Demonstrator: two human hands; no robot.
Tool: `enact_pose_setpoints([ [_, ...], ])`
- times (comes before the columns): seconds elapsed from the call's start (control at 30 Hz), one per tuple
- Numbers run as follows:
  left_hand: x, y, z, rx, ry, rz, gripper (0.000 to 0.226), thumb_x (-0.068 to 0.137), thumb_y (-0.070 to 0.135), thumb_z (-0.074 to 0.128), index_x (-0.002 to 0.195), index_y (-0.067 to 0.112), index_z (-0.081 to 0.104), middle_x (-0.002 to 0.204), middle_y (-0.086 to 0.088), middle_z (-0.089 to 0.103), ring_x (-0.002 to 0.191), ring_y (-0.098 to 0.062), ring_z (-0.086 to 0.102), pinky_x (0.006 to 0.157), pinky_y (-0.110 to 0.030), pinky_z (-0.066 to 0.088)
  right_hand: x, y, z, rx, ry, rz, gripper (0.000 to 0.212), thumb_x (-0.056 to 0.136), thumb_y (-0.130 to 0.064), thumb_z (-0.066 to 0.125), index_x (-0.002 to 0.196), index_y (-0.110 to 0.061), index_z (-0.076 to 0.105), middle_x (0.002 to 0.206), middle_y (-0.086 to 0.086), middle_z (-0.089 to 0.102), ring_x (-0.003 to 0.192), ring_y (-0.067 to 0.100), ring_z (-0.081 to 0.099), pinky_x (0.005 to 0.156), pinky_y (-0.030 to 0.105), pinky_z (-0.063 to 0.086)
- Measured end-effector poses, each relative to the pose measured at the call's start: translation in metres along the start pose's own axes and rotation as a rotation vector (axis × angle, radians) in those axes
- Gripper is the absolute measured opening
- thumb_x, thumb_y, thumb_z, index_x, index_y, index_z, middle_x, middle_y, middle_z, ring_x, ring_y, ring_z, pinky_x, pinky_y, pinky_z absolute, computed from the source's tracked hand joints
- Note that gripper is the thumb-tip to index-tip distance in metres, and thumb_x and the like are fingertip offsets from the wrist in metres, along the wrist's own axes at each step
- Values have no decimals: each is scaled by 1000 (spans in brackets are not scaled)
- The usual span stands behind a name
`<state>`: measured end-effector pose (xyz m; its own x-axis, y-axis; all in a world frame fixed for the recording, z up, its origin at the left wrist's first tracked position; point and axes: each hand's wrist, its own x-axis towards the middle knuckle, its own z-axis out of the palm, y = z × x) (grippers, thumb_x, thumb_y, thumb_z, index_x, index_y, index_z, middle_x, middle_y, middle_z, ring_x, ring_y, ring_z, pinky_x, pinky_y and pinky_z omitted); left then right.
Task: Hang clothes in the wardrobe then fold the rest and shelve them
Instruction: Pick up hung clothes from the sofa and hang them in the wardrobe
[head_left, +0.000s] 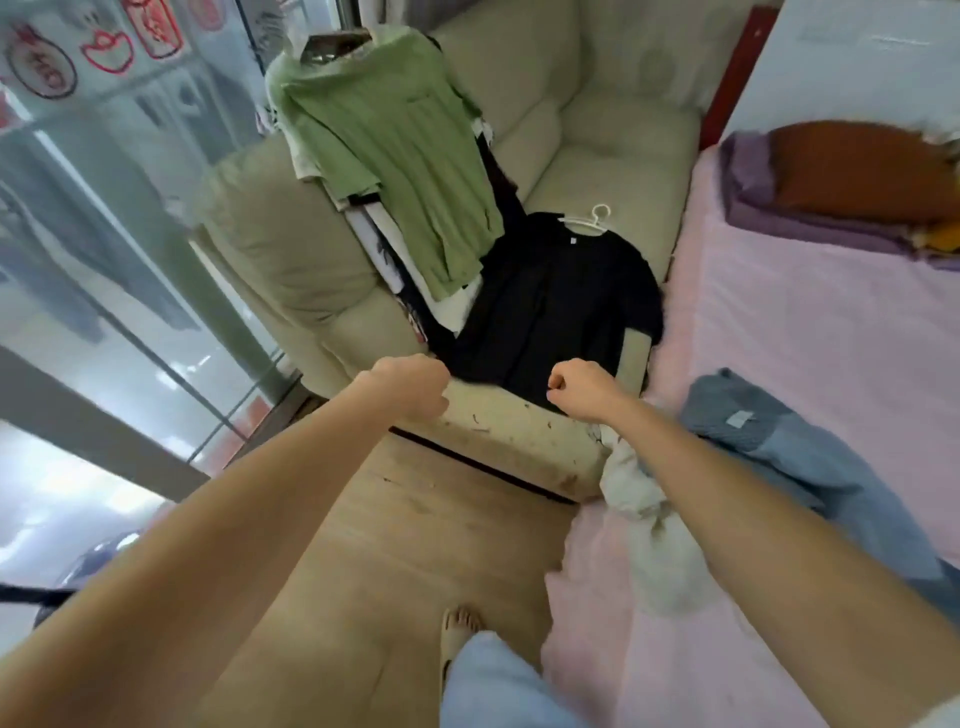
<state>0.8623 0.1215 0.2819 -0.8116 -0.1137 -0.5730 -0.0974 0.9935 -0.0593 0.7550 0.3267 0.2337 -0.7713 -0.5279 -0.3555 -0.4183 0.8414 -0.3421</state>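
A black T-shirt (550, 306) lies flat on the cream sofa seat (613, 171), with a white hanger (592, 218) in its neck. My left hand (415, 387) is curled into a fist at the shirt's lower left corner. My right hand (579, 389) is curled at the hem's lower right part. Both seem to grip the hem. A green T-shirt (395, 156) hangs upright at the sofa's left side, over several other hung garments.
A bed with a pink sheet (810, 322) runs along the right, carrying a blue garment (789, 447), a white garment (654, 525) and folded purple and orange bedding (841, 176). Glass panels (104, 249) stand on the left. Wooden floor (415, 519) lies below my arms.
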Motion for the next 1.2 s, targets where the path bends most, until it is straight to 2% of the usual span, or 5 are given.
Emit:
enact_pose_setpoints([
  [0.43,276,-83,-158,3,109,166,42,97,31,45,134,10,44,136,-11,41,127,-30,38,100,-43,42,249,44,-103,154,214,300,27,94,-21,52,118,-13,60,110,7,66,97,26,62,82,36,53],
  [0.73,494,-85,-242,-96,116,229,52,97,30,48,143,9,34,146,-12,31,138,-30,27,108,-43,37,406,123,-149,336,241,490,31,94,-17,53,122,-9,58,113,8,66,104,26,61,88,32,47],
  [0.9,614,-62,-262,-126,151,221,59,99,28,47,149,8,23,159,-14,7,148,-30,-7,119,-42,19,520,185,-154,677,247,577,31,92,-16,57,122,-8,58,113,9,65,104,25,62,95,36,49],
  [1.03,711,-41,-270,-131,234,213,63,97,27,47,151,11,18,159,-15,3,148,-31,-9,118,-40,17,603,222,-146,1095,289,694,29,92,-8,55,121,-5,54,98,10,62,89,22,62,90,39,54],
  [1.2,797,-29,-269,-164,248,265,65,94,21,50,150,10,18,157,-16,12,147,-32,-1,119,-39,18,682,253,-145,1413,389,760,24,93,-3,51,117,-2,55,100,10,59,98,26,62,90,33,53],
])
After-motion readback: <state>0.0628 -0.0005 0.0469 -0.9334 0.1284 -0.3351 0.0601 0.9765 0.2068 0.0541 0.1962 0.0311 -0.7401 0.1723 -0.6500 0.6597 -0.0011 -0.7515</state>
